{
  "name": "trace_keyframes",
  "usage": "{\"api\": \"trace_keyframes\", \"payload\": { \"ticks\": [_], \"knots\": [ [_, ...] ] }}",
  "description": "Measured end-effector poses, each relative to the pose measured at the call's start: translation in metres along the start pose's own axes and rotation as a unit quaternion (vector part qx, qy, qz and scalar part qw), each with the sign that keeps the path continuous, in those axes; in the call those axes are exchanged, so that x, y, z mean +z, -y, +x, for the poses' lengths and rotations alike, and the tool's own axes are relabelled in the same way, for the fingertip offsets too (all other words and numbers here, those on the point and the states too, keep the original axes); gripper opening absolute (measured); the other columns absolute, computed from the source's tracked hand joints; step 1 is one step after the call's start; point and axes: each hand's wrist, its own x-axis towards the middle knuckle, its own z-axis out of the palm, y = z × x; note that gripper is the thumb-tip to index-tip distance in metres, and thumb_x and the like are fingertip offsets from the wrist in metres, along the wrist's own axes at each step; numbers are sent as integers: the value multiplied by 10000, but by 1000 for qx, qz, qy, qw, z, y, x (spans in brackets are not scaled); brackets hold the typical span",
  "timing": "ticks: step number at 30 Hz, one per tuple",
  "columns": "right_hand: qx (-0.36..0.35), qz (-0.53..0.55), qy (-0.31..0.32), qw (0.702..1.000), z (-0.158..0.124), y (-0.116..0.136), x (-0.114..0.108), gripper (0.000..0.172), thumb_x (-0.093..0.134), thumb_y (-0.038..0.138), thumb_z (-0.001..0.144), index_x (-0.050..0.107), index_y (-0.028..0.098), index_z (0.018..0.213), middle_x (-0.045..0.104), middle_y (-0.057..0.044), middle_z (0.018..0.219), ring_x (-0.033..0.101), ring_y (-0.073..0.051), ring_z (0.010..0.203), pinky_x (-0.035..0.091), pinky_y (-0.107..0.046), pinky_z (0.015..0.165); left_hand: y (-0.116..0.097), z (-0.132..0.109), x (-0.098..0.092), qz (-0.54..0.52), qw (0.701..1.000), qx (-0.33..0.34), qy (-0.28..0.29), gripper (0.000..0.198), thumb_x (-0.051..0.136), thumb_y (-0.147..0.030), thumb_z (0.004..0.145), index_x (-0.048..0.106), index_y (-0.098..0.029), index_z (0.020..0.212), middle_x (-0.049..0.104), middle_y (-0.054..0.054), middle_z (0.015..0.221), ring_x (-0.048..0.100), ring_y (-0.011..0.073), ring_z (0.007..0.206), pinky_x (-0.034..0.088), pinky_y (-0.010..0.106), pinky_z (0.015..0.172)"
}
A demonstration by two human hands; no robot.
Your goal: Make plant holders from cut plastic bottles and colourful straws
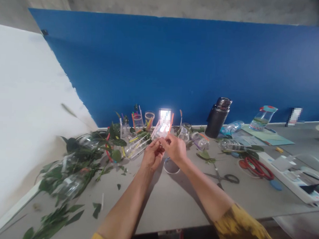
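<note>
My left hand [153, 155] and my right hand [174, 148] meet over the middle of the table, fingertips pinched together. Whatever lies between the fingers is too small and blurred to name. Just beyond them stands a bright, glaring screen [164, 120] with an orange edge. Below my right hand sits a clear round cup [171, 166]. Beside my left hand lie clear plastic containers with straws [137, 148]. Behind these, transparent cups [137, 121] hold coloured straws. To the right of my right hand are a small clear bottle [184, 134] and another bottle lying tilted [201, 140].
Leafy cuttings [75, 168] and plastic bottles crowd the left side. Scissors [222, 177] lie right of my forearm. Farther right are a black thermos [218, 118], a water bottle [263, 118], a coiled red cord [258, 168] and a power strip [286, 178]. A blue partition [177, 71] rises behind.
</note>
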Motion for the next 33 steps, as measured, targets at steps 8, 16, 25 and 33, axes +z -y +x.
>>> {"api": "trace_keyframes", "payload": {
  "ticks": [8, 16, 25, 33],
  "knots": [
    [23, 24, -4, 999, 1, -1, 3, 335, 653, 490, 928, 635, 251, 695, 661, 19, 654, 542, -155, 598, 296, -255, 599, 0, 1, -1, 2, 1000, -7, -27, 309, 958, -143, 637, 765, -151, 879, 709, -18, 765, 514, 34, 535, 474, 182, 583],
    [-36, 7, -12, 999, -2, -4, 2, 403, 544, 514, 1005, 678, 234, 747, 719, -19, 700, 608, -161, 618, 312, -258, 600, -3, 0, -1, -6, 999, 8, 45, 359, 988, -216, 636, 782, -140, 920, 763, 49, 955, 638, 83, 729, 561, 212, 780],
    [-53, -44, -43, 997, -5, -9, 16, 372, 579, 456, 994, 683, 234, 715, 713, -8, 662, 598, -147, 581, 268, -262, 576, 7, 6, -13, 8, 997, 13, 82, 292, 951, -299, 716, 741, -132, 829, 641, -18, 716, 530, 66, 605, 462, 188, 598],
    [-102, 48, -88, 990, -10, -18, 22, 558, 342, 497, 1074, 624, 215, 685, 649, -31, 616, 556, -143, 561, 326, -253, 580, 0, 14, -21, -48, 998, -30, 17, 207, 897, -142, 757, 735, -133, 887, 730, 21, 904, 542, 42, 590, 498, 172, 596]
  ]
}}
